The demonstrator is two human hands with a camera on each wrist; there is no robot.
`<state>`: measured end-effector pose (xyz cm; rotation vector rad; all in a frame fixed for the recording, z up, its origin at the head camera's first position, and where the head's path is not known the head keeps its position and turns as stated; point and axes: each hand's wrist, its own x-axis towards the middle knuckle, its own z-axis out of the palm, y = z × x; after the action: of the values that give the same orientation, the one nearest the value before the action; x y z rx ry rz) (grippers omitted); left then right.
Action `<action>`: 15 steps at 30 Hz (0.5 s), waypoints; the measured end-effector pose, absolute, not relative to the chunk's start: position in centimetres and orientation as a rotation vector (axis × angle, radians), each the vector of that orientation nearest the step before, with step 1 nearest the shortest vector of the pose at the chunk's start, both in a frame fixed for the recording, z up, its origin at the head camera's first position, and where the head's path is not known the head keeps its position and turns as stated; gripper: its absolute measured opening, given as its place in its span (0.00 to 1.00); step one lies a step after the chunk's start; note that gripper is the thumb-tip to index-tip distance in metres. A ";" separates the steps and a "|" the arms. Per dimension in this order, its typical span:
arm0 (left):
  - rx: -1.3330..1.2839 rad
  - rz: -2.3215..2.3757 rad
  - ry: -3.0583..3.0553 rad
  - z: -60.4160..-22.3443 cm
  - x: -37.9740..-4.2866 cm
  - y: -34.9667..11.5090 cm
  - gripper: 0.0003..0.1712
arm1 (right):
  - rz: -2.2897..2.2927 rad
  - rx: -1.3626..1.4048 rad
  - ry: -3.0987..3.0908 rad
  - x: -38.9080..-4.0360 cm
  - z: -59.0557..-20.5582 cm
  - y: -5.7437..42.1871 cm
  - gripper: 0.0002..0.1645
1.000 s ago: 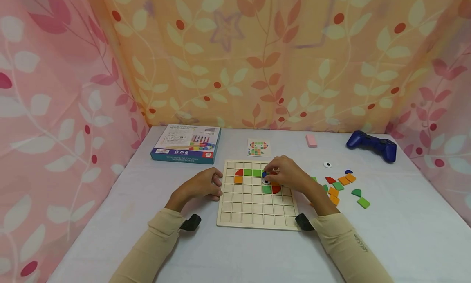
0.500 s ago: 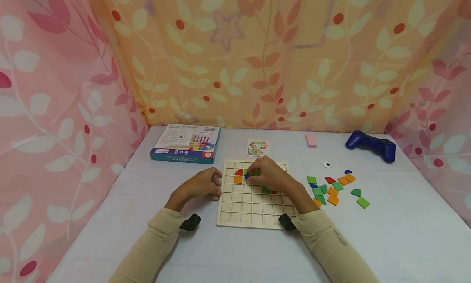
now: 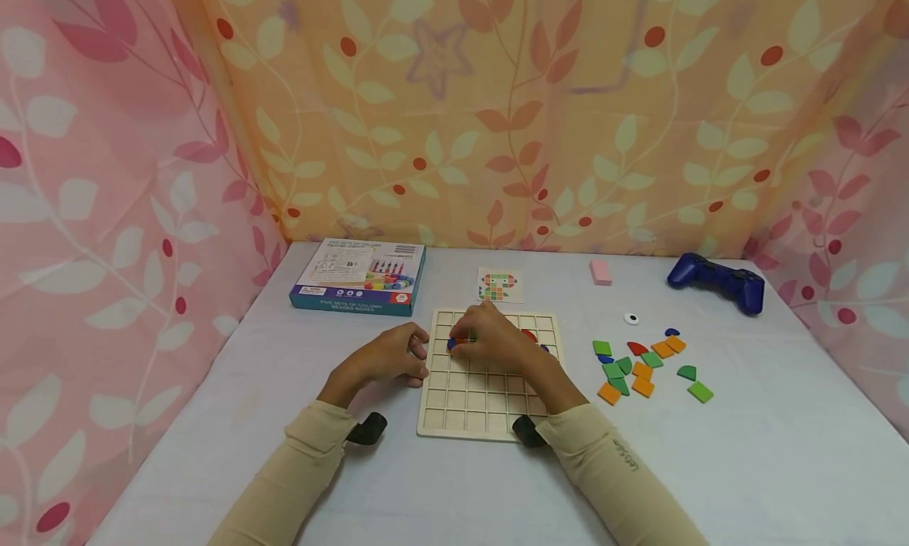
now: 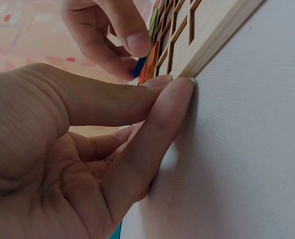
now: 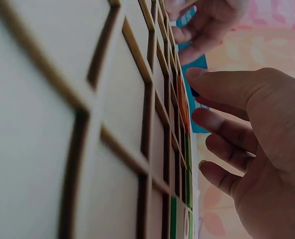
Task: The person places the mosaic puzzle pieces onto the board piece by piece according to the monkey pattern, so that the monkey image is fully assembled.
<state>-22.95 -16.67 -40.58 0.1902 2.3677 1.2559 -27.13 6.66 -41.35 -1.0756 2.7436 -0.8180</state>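
My left hand (image 3: 394,353) stays at the left edge of the wooden grid board (image 3: 476,412), thumb and index fingertips pinching its rim in the left wrist view. Over the board's upper left, my right hand (image 3: 493,341) pinches a small blue piece (image 4: 138,67) between thumb and finger. That piece is right beside an orange tile (image 4: 151,62) set in the grid. A red piece (image 3: 529,335) and another blue piece (image 3: 544,348) show past the right wrist. Most of the row of pieces is hidden beneath the right hand.
Loose green, orange, red and blue pieces (image 3: 642,387) lie right of the board, with a white eye disc (image 3: 631,319) behind them. A pattern card (image 3: 500,286), a boxed set (image 3: 358,278), a pink block (image 3: 600,272) and a blue game controller (image 3: 717,283) stand along the back.
My right hand has moved left across the board, carrying the blue piece to the grid's left side. The red and blue pieces at the right are uncovered. My left hand stays put.
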 end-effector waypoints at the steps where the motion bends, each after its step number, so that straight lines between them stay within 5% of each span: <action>1: 0.190 1.255 2.369 -40.6 -23.0 -16.7 0.33 | -0.811 -1.056 2.747 -27.0 -41.3 6.5 0.13; 15: 0.174 1.275 2.342 -40.8 -23.2 -16.7 0.33 | -0.725 -0.955 2.808 -26.6 -41.2 5.1 0.15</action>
<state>-23.16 -16.67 -40.85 0.1738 2.3416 1.2755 -26.58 5.13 -41.24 -0.9548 2.8078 -0.7251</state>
